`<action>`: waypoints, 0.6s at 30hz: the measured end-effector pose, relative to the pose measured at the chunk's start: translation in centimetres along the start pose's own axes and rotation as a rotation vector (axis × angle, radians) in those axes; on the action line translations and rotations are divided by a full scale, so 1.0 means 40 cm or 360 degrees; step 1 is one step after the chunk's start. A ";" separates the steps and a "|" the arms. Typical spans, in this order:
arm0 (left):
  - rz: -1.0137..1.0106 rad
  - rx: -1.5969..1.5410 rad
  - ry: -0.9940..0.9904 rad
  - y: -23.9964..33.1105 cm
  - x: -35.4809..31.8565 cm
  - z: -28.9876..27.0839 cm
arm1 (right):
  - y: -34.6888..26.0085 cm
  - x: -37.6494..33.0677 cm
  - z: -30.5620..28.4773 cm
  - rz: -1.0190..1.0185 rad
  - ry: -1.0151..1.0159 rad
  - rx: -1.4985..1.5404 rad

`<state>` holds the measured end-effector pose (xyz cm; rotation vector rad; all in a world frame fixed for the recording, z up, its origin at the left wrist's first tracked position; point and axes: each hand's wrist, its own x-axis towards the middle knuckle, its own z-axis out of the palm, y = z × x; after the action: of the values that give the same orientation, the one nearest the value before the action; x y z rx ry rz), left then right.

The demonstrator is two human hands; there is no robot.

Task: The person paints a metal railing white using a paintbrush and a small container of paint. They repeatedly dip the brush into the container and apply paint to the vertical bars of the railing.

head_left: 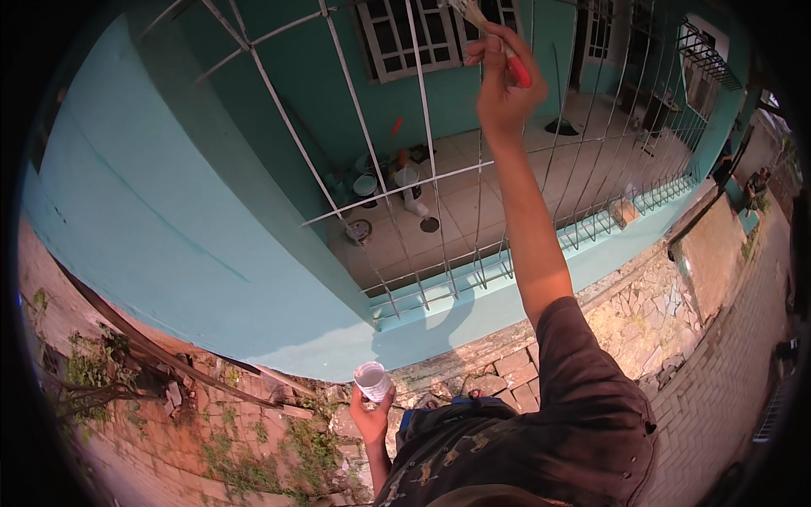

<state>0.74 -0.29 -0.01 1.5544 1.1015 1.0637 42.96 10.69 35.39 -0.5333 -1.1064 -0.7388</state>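
Observation:
Raised high at the top of the view, my right hand (509,80) is closed round the red-tipped handle of a paintbrush (476,17). The bristles sit at the upper edge, close to the bars, and whether they touch is hard to tell. Metal window bars (422,93), partly white and partly dark, stretch across in front of me. Low down near my body, my left hand (372,419) grips a small white cup (372,382) with its open mouth upward. Its inside looks pale.
A light-blue wall (169,228) stands on the left, with a blue ledge (498,291) under the bars. Behind them, buckets (365,185) rest on a tiled floor. A small block (623,212) sits on the ledge. Broken paving and weeds (308,456) lie below.

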 end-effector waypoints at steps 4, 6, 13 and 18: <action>-0.0019 0.0010 -0.0009 0.006 0.004 0.003 | 0.007 -0.010 0.006 -0.0006 -0.0322 -0.0099; -0.0007 0.0039 -0.0023 0.011 0.005 0.003 | 0.042 0.021 -0.011 -0.0118 -0.0287 -0.0202; 0.0025 0.0006 0.0010 0.007 0.003 -0.006 | -0.021 0.073 -0.053 -0.0238 -0.0410 -0.0216; -0.0009 0.0098 0.0021 -0.013 0.003 -0.010 | -0.011 0.153 -0.070 -0.0348 -0.0619 -0.0474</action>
<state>0.30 -0.01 -0.43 1.5935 1.1570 1.0465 45.85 6.80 40.08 -0.8418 -1.4404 -1.0281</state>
